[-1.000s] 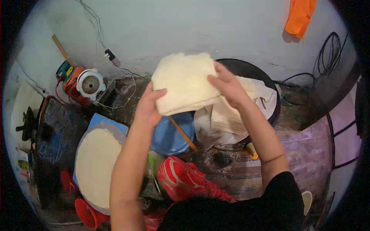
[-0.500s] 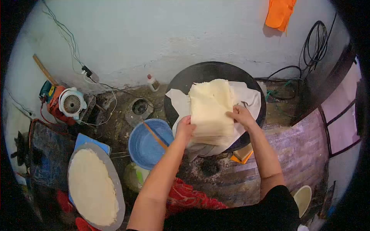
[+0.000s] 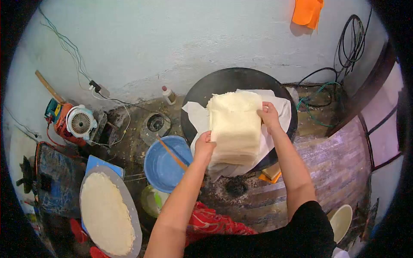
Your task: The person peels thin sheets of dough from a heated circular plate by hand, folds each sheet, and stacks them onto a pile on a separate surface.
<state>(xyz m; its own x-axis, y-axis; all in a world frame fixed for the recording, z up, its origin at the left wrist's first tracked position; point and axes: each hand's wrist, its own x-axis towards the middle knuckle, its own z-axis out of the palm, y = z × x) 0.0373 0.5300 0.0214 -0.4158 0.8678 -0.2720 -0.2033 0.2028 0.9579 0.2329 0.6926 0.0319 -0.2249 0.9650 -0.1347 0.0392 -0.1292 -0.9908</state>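
Stack of pale sheets [image 3: 234, 127]: a thick, folded pile of thin, cream-coloured sheets, held over the black round pan [image 3: 223, 81]. It covers the middle of the pan and overhangs the pan's near rim.

Hand positions:
- Left hand [image 3: 203, 146]: closed on the lower left edge of the stack, at the near-left rim of the pan. The stack lies just to the right of this hand and extends away from it toward the wall.
- Right hand [image 3: 269, 115]: closed on the upper right edge of the stack, over the right half of the pan. The stack lies directly to the left of this hand.

Surrounding items, located from the pan:
1. White cloth [image 3: 195, 116]: spread across the pan beneath the stack, hanging over the near rim.
2. Round tray [image 3: 130, 210]: well to the near left of the pan, carrying a flat dough disc [image 3: 105, 213].
3. Blue bowl [image 3: 161, 167]: just beside the pan's left rim, with a wooden stick [image 3: 172, 154] lying across it.
4. Red cloth [image 3: 211, 221]: near side of the pan, between the two forearms.
5. Blower [image 3: 81, 122]: far left of the pan, against the wall.
6. Orange cloth [image 3: 307, 12]: on the wall above and to the right of the pan.
7. Small bottle [image 3: 168, 94]: just off the pan's far-left rim.
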